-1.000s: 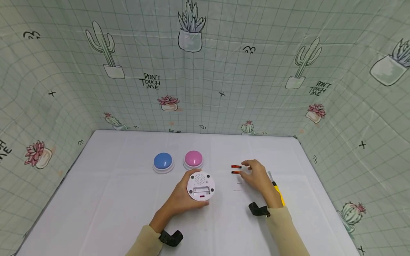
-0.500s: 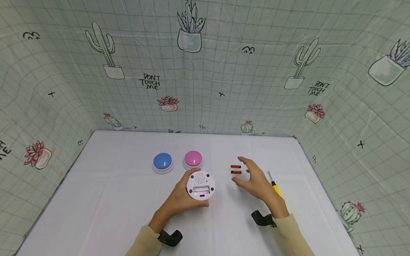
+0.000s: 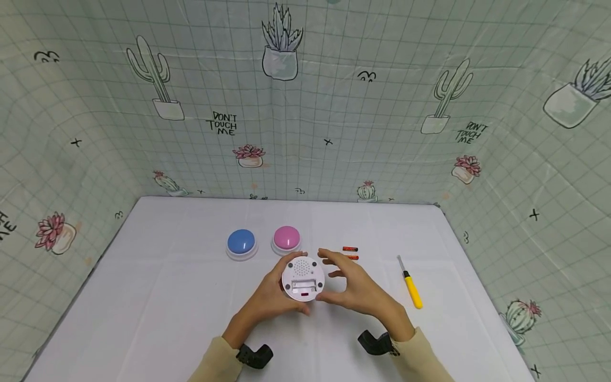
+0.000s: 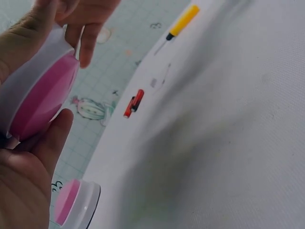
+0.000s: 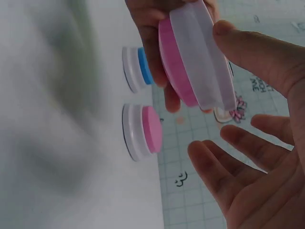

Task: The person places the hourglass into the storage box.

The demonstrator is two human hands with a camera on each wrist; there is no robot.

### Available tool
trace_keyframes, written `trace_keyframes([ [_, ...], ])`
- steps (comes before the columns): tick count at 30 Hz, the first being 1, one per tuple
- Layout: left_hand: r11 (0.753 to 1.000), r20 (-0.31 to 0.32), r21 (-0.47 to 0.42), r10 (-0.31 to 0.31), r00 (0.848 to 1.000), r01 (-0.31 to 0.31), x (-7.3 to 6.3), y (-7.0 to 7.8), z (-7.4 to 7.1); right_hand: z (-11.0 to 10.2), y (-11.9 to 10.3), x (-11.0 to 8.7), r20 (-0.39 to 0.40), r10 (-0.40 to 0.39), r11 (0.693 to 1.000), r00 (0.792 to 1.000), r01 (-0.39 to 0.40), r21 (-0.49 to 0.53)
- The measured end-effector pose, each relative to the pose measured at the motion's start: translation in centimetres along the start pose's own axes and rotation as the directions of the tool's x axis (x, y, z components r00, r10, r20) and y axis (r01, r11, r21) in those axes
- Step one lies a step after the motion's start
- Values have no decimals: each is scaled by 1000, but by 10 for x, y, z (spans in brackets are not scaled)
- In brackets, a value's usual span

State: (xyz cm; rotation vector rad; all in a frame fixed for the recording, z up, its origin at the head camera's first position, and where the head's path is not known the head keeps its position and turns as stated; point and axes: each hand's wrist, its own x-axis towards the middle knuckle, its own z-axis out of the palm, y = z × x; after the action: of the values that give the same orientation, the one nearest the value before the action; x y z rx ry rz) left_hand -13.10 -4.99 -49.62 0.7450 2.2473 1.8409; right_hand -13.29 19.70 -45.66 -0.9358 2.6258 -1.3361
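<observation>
My left hand (image 3: 267,301) grips a round white push button (image 3: 302,269) by its sides, above the table. Its underside faces up, showing speaker holes, dark feet and an uncovered battery compartment (image 3: 303,284) without batteries. In the left wrist view its pink dome (image 4: 47,95) points downward. My right hand (image 3: 360,289) is on the other side, fingers spread apart and thumb tip (image 5: 224,28) right at the rim. Beyond the right fingers lie two red and black batteries (image 3: 350,249), one partly hidden by the hand.
A blue push button (image 3: 241,242) and another pink push button (image 3: 287,239) stand dome up behind the left hand. A screwdriver (image 3: 412,292) with a yellow handle lies at the right. A small pale piece (image 4: 153,83) lies near the batteries. Patterned cloth (image 3: 324,106) walls the table.
My right hand has moved left from beside the batteries to the held push button, uncovering the screwdriver. Both batteries stay on the table. The left hand keeps its grip, nearly still.
</observation>
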Motion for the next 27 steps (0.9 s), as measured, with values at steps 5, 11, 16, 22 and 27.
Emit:
trace_keyframes([
  [5,999,36,-35,38,999,-37,-1,-2,0,6,-3,-1,51,-18,999,999,16,38],
  [11,995,59,-83,51,997,-46,-2,-4,1,9,-5,-3,76,13,998,997,-17,54],
  [16,999,96,-46,13,995,-8,-1,-4,2,10,-3,-4,69,22,998,997,-26,64],
  [22,995,115,87,-55,992,45,4,-4,-2,10,10,-3,70,33,997,997,-37,66],
  [27,947,84,319,-68,994,38,17,-9,-4,9,24,2,73,41,997,996,-45,56],
])
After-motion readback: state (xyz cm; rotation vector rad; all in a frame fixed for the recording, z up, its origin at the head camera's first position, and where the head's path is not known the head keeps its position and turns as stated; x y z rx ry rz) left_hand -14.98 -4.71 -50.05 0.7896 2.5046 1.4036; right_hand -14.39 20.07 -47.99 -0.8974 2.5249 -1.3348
